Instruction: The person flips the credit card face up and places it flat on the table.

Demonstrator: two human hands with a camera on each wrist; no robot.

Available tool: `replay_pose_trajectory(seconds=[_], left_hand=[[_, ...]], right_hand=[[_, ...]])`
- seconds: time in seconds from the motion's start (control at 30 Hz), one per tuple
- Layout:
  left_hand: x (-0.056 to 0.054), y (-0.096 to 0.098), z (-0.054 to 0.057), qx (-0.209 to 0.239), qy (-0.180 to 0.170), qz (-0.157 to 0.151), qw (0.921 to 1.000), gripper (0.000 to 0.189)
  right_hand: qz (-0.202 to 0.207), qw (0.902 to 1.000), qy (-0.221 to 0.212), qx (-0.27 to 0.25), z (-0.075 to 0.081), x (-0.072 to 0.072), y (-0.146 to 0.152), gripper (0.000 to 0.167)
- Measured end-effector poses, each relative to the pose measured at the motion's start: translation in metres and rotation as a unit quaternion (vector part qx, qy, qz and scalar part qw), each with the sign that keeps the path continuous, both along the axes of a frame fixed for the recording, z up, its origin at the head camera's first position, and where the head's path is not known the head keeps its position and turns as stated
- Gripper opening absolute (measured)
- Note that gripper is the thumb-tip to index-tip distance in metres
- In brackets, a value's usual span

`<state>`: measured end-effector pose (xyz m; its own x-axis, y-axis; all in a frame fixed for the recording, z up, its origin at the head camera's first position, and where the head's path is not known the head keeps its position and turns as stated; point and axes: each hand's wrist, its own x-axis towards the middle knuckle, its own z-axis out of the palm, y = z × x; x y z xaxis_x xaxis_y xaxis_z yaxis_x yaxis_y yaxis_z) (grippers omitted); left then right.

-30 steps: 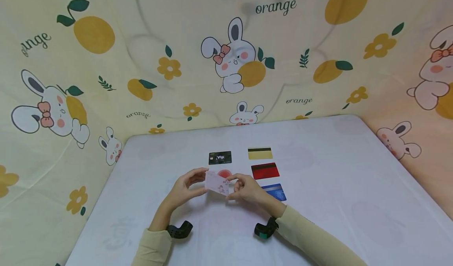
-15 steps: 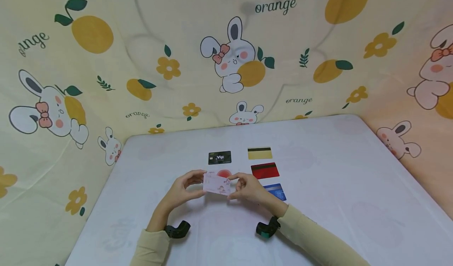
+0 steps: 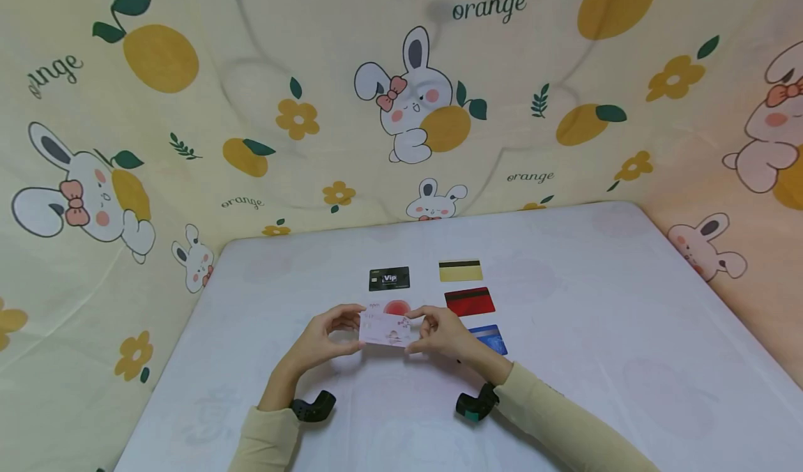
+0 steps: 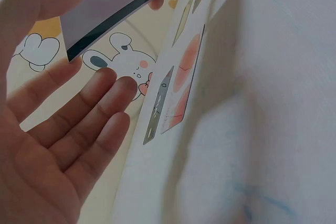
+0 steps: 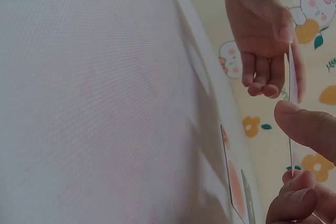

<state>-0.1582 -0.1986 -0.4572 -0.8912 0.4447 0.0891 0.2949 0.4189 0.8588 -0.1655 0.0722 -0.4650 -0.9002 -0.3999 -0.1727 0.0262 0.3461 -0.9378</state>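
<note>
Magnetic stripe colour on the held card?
The magnetic stripe is near-black on the held card; clearest in left wrist view.

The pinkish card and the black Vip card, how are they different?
The pinkish card is pale; the black Vip card is dark with white letters.
The left hand and right hand hold the pinkish card up; the black Vip card lies flat on the table.
Both are rectangular.

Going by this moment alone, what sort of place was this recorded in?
Probably a makeshift recording booth: a bunny-print backdrop behind and beside a white table, plus black wrist-worn devices.
</note>
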Motion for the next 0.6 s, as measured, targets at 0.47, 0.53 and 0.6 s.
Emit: replay_pose_trajectory(seconds=[0.47,0.53,0.6], left_hand=[[-0.001,-0.006,-0.009,-0.036,-0.018,-0.021,0.9990,0.057],[0.000,-0.006,-0.010,-0.039,-0.022,-0.024,0.9987,0.057],[0.000,-0.006,-0.011,-0.041,-0.028,-0.025,0.9984,0.057]], right_hand=[[0.021,0.9992,0.031,0.013,-0.003,0.004,0.002,0.057],[0.024,0.9992,0.029,0.014,-0.004,0.004,0.002,0.057],[0.027,0.9992,0.028,0.012,-0.004,0.005,0.003,0.057]])
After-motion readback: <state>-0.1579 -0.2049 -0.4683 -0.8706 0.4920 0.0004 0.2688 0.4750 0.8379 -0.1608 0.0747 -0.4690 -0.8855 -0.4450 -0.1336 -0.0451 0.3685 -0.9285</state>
